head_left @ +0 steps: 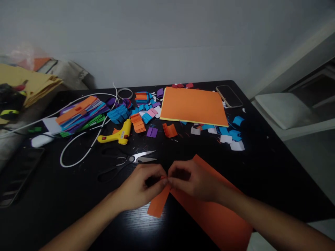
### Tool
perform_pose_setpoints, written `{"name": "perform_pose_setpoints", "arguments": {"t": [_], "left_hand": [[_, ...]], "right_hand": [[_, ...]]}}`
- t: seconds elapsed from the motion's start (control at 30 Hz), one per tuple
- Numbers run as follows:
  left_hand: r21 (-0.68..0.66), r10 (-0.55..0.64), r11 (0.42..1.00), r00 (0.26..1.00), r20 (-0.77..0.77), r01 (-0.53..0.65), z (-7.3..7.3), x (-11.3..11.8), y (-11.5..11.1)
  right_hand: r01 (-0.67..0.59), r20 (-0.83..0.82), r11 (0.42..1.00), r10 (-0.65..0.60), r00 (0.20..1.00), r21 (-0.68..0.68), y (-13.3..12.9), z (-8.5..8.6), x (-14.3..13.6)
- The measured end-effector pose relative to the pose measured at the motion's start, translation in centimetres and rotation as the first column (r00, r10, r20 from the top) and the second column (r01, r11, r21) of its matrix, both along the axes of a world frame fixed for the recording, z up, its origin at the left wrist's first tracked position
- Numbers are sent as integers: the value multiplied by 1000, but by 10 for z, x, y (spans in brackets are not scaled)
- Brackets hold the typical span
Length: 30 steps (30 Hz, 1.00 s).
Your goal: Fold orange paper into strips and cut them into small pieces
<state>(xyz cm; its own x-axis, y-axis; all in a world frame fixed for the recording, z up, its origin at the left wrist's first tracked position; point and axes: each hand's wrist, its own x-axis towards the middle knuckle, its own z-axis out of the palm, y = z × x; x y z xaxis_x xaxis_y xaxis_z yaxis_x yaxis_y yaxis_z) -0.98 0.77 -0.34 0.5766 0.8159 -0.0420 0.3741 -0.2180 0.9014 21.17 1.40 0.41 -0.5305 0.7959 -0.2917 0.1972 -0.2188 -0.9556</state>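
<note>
An orange paper strip (158,203) hangs down between my hands, its upper end pinched in the fingers of my left hand (146,183). The thumb and forefinger of my right hand (190,177) are pressed together at the same end, touching the left fingertips; whatever they grip is too small to make out. Under my right hand and forearm lies a large orange sheet (209,214). Open-bladed scissors (131,159) with black handles rest just beyond my left hand.
A yellow glue gun (117,135) with a white cable lies behind the scissors. Stacked orange sheets (195,106), coloured paper bundles (83,113), blue and white scraps (234,136) and a phone (229,96) are farther back. A black tray (19,174) sits at left.
</note>
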Motion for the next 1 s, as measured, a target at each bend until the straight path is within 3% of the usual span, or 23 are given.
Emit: {"name": "perform_pose_setpoints", "arguments": {"t": [0.13,0.27,0.73,1.0], "left_hand": [[31,-42,999,999,24,41,1,-1,-1],[71,4,997,999,44,-7,3,-1,-2],[117,113,986,992,60,-119,3,-3,3],[159,130,978,991,32,-134,0,-9,5]], "right_hand": [[-60,18,998,61,998,-16,1,3,2],[-68,-50,998,67,997,-19,3,4,4],[30,-82,995,-38,996,-100,5,0,4],[100,-54,993,-103,993,-64,4,-4,3]]}}
